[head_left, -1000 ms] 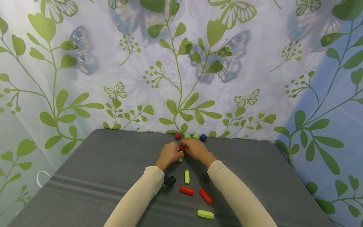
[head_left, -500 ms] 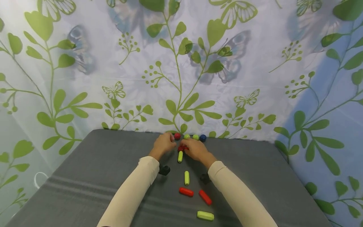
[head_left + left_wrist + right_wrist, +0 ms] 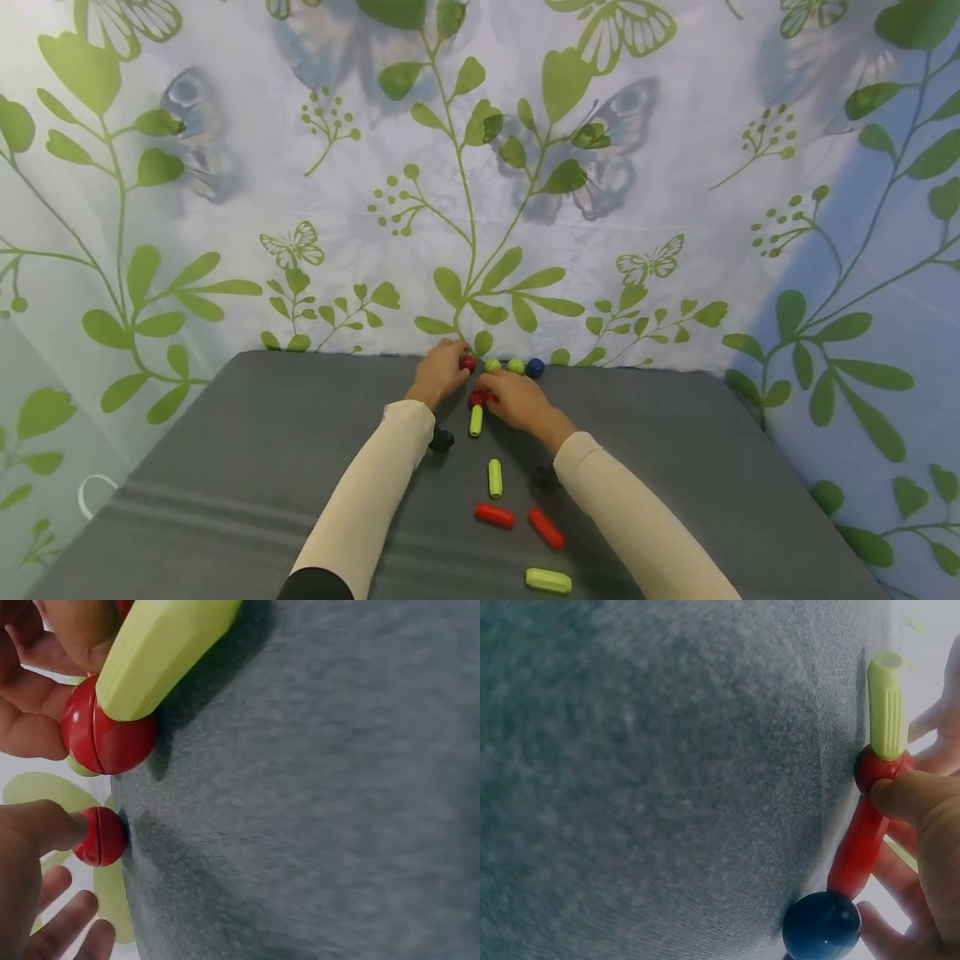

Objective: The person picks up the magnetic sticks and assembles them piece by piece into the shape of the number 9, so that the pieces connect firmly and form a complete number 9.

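My right hand point(image 3: 517, 398) pinches a red ball point(image 3: 871, 771) between thumb and fingers. A yellow-green rod point(image 3: 887, 705) sticks out from this ball, and a red rod point(image 3: 857, 847) runs from its other side, partly under the fingers. That red rod's far end meets a dark blue ball point(image 3: 821, 926); whether they are joined I cannot tell. At the back edge my left hand point(image 3: 441, 372) is beside another red ball point(image 3: 100, 836). Its thumb lies against that ball, while the other fingers spread loosely below.
Two yellow-green balls point(image 3: 515, 366) and a blue ball point(image 3: 535, 367) line the table's back edge by the patterned curtain point(image 3: 337, 208). Nearer me lie yellow-green rods point(image 3: 495, 478) point(image 3: 548, 581) and red rods point(image 3: 495, 515) point(image 3: 546, 529) on the grey table point(image 3: 300, 467).
My left hand has let go of the yellow-green rod near the joined red ball and moved back and left to the red ball at the edge. The right hand has kept its hold.
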`<state>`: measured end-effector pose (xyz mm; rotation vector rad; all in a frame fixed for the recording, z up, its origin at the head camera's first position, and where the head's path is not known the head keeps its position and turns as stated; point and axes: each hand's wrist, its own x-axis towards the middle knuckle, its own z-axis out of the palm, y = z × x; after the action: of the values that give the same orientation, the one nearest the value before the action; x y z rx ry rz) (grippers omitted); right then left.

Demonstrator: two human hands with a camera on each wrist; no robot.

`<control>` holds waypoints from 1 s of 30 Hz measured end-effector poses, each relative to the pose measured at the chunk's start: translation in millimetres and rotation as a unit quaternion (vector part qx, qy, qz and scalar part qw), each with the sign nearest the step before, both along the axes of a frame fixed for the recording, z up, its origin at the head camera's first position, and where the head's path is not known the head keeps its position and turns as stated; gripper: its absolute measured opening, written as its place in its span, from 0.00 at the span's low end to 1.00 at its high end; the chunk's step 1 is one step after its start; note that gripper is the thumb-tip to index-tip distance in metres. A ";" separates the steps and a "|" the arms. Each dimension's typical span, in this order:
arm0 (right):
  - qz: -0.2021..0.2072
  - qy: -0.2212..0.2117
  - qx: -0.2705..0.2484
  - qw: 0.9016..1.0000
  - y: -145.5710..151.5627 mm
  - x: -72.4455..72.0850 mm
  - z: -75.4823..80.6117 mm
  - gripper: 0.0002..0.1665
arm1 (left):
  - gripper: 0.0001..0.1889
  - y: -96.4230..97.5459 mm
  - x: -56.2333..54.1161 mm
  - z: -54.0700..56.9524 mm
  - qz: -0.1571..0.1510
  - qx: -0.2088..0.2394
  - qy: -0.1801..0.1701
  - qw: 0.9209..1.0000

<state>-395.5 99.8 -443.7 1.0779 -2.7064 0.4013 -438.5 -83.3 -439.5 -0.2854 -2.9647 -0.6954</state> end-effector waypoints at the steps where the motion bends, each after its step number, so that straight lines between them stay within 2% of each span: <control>1: 0.001 0.002 -0.001 1.000 1.0 1.4 -0.1 0.15 | 0.22 2.0 -1.5 -0.6 -0.004 -0.007 -0.006 1.000; 5: 0.006 0.004 -0.010 1.000 5.8 4.6 -0.2 0.15 | 0.21 10.4 -7.0 -3.1 -0.018 -0.045 -0.029 0.998; 8: 0.001 0.008 -0.017 1.000 7.6 4.4 0.1 0.15 | 0.16 14.0 -9.6 -3.6 -0.023 -0.057 -0.029 0.998; 11: 0.002 0.015 -0.023 1.000 6.8 3.2 0.8 0.15 | 0.15 12.3 -10.9 -6.0 -0.026 -0.047 -0.023 0.998; 15: 0.011 0.011 -0.022 1.000 1.9 0.8 1.1 0.15 | 0.14 0.8 -5.6 -9.3 -0.032 -0.019 -0.012 0.999; 23: -0.001 0.011 0.000 1.000 -4.0 -6.8 -2.3 0.15 | 0.14 -19.1 21.6 -4.9 -0.058 0.027 0.018 0.998; 27: -0.016 0.002 0.005 1.000 -2.9 -8.8 -1.9 0.15 | 0.14 -22.3 39.9 -2.4 -0.079 0.036 0.026 0.996; 30: -0.021 -0.007 0.007 1.000 -1.8 -8.3 -0.7 0.16 | 0.13 -23.6 54.3 -5.1 -0.100 0.040 0.025 0.994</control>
<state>-403.8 97.9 -444.4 1.0235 -2.7428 0.3858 -384.3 -106.9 -444.6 -0.5902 -2.8786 -0.8130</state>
